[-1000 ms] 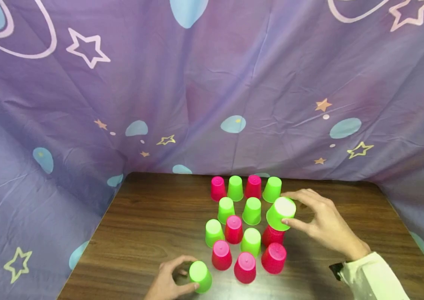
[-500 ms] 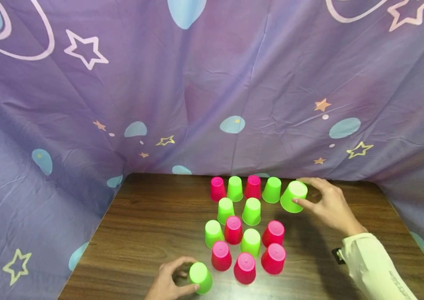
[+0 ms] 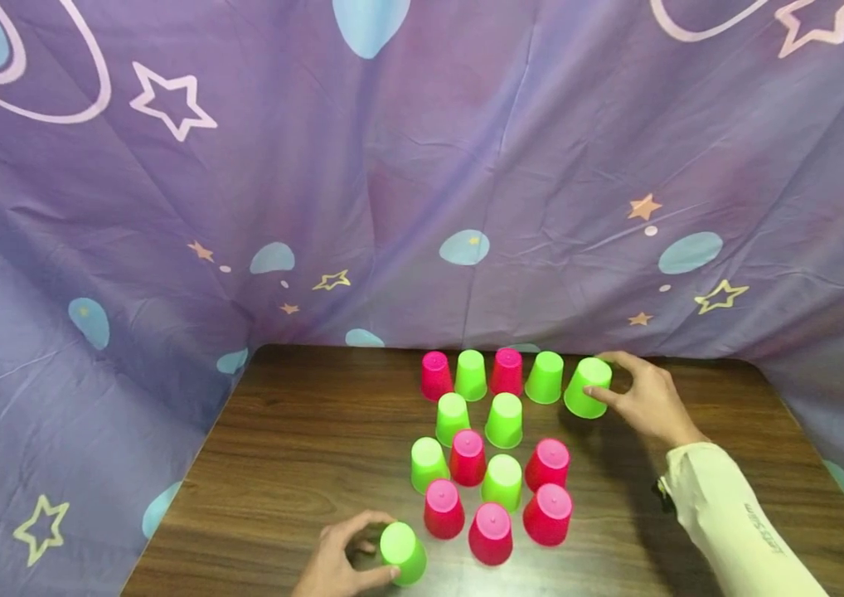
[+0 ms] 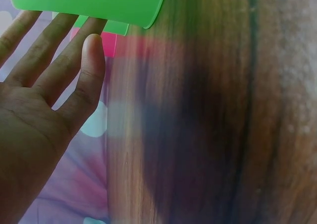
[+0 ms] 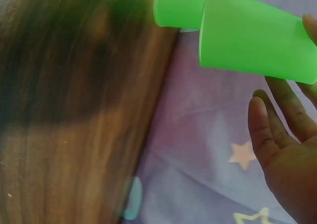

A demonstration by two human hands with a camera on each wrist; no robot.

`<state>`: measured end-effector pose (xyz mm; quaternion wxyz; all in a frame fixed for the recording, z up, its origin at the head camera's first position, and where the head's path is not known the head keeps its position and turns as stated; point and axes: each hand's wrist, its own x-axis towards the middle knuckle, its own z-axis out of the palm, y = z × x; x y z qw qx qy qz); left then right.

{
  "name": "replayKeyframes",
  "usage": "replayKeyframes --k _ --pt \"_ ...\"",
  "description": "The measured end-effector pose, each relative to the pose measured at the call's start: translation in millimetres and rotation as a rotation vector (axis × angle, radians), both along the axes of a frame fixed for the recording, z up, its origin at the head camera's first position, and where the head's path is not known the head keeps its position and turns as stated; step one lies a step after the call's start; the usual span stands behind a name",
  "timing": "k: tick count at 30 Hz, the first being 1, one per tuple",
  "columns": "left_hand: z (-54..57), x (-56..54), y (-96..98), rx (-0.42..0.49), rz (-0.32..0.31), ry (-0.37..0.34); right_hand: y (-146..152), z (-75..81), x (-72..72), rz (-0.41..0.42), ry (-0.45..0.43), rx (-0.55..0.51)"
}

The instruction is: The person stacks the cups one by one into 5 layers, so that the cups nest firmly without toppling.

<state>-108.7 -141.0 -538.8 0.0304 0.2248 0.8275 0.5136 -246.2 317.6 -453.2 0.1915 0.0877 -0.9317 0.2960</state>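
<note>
Upside-down plastic cups, green and pink, stand on a wooden table. In the head view my right hand point(image 3: 652, 401) pinches a green cup point(image 3: 586, 390) at the right end of the back row, beside another green cup point(image 3: 544, 378). The right wrist view shows that held cup point(image 5: 257, 38) with fingers along its side; whether its rim touches the table I cannot tell. At the front left, my left hand point(image 3: 340, 554) holds a green cup point(image 3: 403, 552) between thumb and fingers. In the left wrist view this cup point(image 4: 94, 1) is cut off by the frame's top.
Left of the held cup, the back row includes a pink cup point(image 3: 436, 376). Two green cups point(image 3: 504, 420) stand in front of it. Nearer are mixed cups, with a pink cup point(image 3: 491, 535) foremost. A patterned purple cloth point(image 3: 407, 166) hangs behind the table point(image 3: 280, 431).
My right hand has carried its green cup from above a pink cup back and right to the back row's end, then lowered it slightly. The left hand stays at its cup.
</note>
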Motion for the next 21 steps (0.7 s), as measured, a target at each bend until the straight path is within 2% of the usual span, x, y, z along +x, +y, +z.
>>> replayKeyframes --k 6,13,18,21 --pt "0.0 0.9 1.0 0.016 -0.001 -0.004 7.3 -15.6 -12.4 -0.061 -0.078 -0.02" --pt "4.7 0.9 1.5 0.034 -0.001 -0.011 11.2 -27.0 -26.8 -0.058 -0.144 -0.005" --pt "10.2 0.7 2.0 0.009 0.002 -0.04 14.7 -32.3 -33.4 -0.073 -0.195 -0.008" --pt "13.2 2.0 1.6 -0.009 0.005 -0.025 15.4 -34.9 -36.3 -0.084 -0.223 -0.012"
